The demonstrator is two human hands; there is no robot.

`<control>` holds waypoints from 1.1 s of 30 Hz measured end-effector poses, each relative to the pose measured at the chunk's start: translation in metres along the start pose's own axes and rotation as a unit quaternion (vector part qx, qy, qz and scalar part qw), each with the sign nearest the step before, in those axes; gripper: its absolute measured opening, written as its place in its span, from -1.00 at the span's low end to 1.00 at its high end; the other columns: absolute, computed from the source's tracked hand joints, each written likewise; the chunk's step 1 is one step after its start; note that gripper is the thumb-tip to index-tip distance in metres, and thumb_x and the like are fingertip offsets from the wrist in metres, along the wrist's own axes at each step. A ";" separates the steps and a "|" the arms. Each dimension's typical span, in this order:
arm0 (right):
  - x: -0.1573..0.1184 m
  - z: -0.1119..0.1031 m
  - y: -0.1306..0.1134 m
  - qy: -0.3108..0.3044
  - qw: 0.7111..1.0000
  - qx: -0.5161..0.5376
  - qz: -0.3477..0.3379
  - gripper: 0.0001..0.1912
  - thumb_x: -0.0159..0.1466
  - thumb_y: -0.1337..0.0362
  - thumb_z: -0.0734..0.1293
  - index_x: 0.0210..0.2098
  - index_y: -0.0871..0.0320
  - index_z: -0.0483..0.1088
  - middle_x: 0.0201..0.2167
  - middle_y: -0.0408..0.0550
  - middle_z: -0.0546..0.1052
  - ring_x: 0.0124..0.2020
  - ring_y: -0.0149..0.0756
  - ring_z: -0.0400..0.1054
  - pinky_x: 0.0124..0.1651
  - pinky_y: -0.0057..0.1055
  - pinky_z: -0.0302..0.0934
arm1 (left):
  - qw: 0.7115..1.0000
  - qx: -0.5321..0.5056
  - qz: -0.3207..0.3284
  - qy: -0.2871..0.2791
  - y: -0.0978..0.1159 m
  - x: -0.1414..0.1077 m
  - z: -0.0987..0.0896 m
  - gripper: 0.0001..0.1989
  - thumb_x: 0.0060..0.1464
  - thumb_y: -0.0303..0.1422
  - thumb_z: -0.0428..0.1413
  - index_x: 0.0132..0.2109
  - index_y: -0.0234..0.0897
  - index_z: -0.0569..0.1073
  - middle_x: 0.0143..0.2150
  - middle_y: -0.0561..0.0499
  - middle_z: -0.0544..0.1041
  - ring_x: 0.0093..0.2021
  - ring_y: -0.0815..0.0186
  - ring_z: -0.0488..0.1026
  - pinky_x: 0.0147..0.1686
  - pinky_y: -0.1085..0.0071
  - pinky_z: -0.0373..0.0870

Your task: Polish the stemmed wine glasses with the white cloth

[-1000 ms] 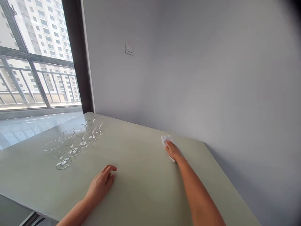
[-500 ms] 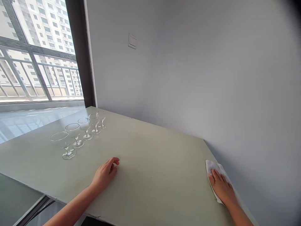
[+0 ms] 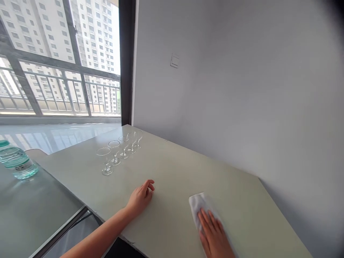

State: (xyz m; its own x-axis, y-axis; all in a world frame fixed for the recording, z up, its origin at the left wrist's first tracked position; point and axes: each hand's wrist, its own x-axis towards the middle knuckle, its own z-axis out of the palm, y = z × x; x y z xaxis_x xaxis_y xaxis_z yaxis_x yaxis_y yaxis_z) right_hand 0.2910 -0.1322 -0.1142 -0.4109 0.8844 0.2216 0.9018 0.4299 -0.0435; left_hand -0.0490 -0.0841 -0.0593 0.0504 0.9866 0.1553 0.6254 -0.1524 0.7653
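Note:
On the pale table (image 3: 172, 168), my right hand (image 3: 213, 233) lies flat with fingers spread over a folded white cloth (image 3: 198, 205), pressing it to the surface near the front. My left hand (image 3: 141, 197) rests left of it, fingers loosely curled and apart, with nothing in them. Several clear stemmed glasses stand upright in a row at the table's far left; the nearest glass (image 3: 106, 163) is beyond and left of my left hand.
A large water bottle (image 3: 20, 163) lies tilted on a lower glass-topped table (image 3: 32, 211) at the left. Grey walls (image 3: 228, 100) border the far and right sides. A window with railings is at the back left.
My right hand and the cloth have moved left, away from the table's right edge. The view has turned left, bringing the bottle into sight. My left hand keeps its loose curl.

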 end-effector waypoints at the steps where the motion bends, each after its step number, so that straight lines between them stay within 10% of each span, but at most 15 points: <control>1: 0.010 -0.002 -0.018 -0.018 0.998 0.022 -0.050 -0.46 0.25 0.15 0.05 0.22 -0.01 -0.07 0.21 -0.14 0.06 0.21 -0.07 -0.09 0.12 -0.04 -0.03 | 1.000 -0.009 0.001 0.002 0.000 0.000 0.001 -0.68 -0.04 -0.45 -0.15 -0.09 -0.14 0.21 -0.28 0.12 0.42 -0.47 0.45 0.27 -0.39 0.49 0.21; 7: 0.069 -0.031 -0.098 -0.134 0.954 0.134 -0.231 -0.40 0.25 0.09 0.09 0.23 -0.04 -0.18 0.26 -0.23 -0.14 0.26 -0.12 -0.31 0.23 -0.09 -0.30 | 0.980 -0.147 -0.013 0.132 0.005 -0.002 -0.002 -0.70 -0.05 -0.40 -0.08 -0.10 -0.19 0.26 -0.29 0.07 0.35 -0.50 0.46 0.24 -0.46 0.50 0.22; 11: 0.094 -0.038 -0.110 -0.122 0.964 0.151 -0.184 -0.49 0.28 0.09 0.03 0.21 -0.07 -0.10 0.26 -0.27 -0.09 0.26 -0.23 -0.29 0.24 -0.15 -0.33 | 0.852 -0.239 -0.081 0.459 -0.013 0.008 -0.036 -0.61 -0.09 -0.32 0.04 -0.05 -0.20 0.22 -0.22 0.03 0.29 -0.41 0.45 0.27 -0.45 0.53 0.23; 13: 0.103 -0.035 -0.107 -0.103 0.971 0.147 -0.156 -0.52 0.29 0.10 0.01 0.20 -0.06 -0.05 0.24 -0.26 -0.03 0.25 -0.26 -0.24 0.24 -0.18 -0.30 | 0.799 -0.241 -0.134 0.534 -0.033 0.014 -0.060 -0.49 -0.15 -0.31 0.10 0.01 -0.13 0.17 -0.05 0.00 0.25 -0.32 0.44 0.29 -0.38 0.51 0.26; 20: 0.131 -0.026 -0.098 0.000 0.988 0.137 -0.071 -0.63 0.25 0.30 0.10 0.03 0.00 0.28 0.06 -0.17 0.33 0.08 -0.23 0.10 0.08 -0.23 -0.02 | 0.851 -0.259 -0.204 0.408 -0.071 0.027 -0.105 -0.10 -0.26 -0.26 0.18 0.20 0.02 -0.12 0.09 -0.06 0.23 -0.39 0.44 0.34 -0.49 0.50 0.25; 26: 0.140 -0.021 -0.094 0.082 0.960 0.267 -0.027 -0.71 0.22 0.32 0.12 -0.17 0.06 0.41 -0.21 -0.06 0.48 -0.16 -0.26 0.27 -0.09 -0.32 0.12 | 0.870 -0.251 -0.202 0.373 -0.068 0.033 -0.112 -0.17 -0.30 -0.21 0.18 0.16 -0.17 0.05 -0.16 -0.03 0.39 -0.42 0.41 0.33 -0.47 0.48 0.25; 29: 0.143 -0.016 -0.082 0.127 0.896 0.415 0.092 -0.73 0.21 0.21 0.12 -0.25 0.15 0.40 -0.37 -0.06 0.48 -0.33 -0.29 0.30 -0.22 -0.37 0.17 | 0.872 -0.242 -0.206 0.372 -0.069 0.028 -0.113 -0.27 -0.28 -0.16 0.16 0.09 -0.23 0.16 -0.26 0.01 0.39 -0.39 0.38 0.33 -0.44 0.45 0.26; 33: 0.148 -0.015 -0.065 0.179 0.733 0.616 0.226 -0.76 0.11 0.11 0.21 -0.37 0.16 0.33 -0.49 -0.17 0.43 -0.44 -0.36 0.28 -0.35 -0.46 0.18 | 0.890 -0.224 -0.190 0.350 -0.050 0.023 -0.099 -0.40 -0.22 -0.14 0.15 0.00 -0.22 0.22 -0.25 0.02 0.38 -0.34 0.36 0.33 -0.41 0.45 0.26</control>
State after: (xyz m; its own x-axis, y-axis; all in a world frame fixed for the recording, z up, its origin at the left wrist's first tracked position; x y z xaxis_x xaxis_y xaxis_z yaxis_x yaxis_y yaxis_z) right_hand 0.1738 -0.0318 -0.0641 0.1525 0.9776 0.1450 0.0381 0.1408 -0.9893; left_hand -0.1558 -0.0600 -0.0321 -0.6935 0.7178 0.0626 0.1128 0.0223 0.9934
